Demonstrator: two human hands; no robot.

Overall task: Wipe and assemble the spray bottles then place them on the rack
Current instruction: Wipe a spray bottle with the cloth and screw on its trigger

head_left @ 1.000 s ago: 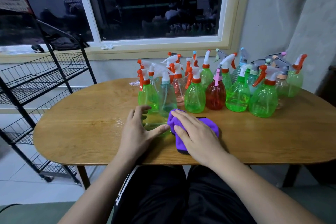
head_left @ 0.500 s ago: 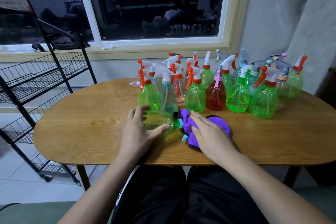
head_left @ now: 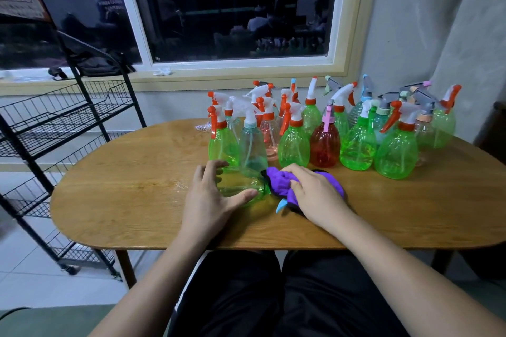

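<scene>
A green bottle (head_left: pixel 241 189) lies on its side on the table (head_left: pixel 123 186), gripped by the left hand (head_left: pixel 208 201) — fingers arched over it, thumb along its near side. At its neck the right hand (head_left: pixel 315 195) clutches a purple cloth (head_left: pixel 276 180) — bunched over the bottle's top.

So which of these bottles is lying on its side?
The green bottle held by the left hand; the other bottles stand upright behind it.

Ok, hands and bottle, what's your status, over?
Left hand holds green bottle down, lying sideways. Right hand grips purple cloth at its sprayer end. Standing bottles crowd close behind.
</scene>
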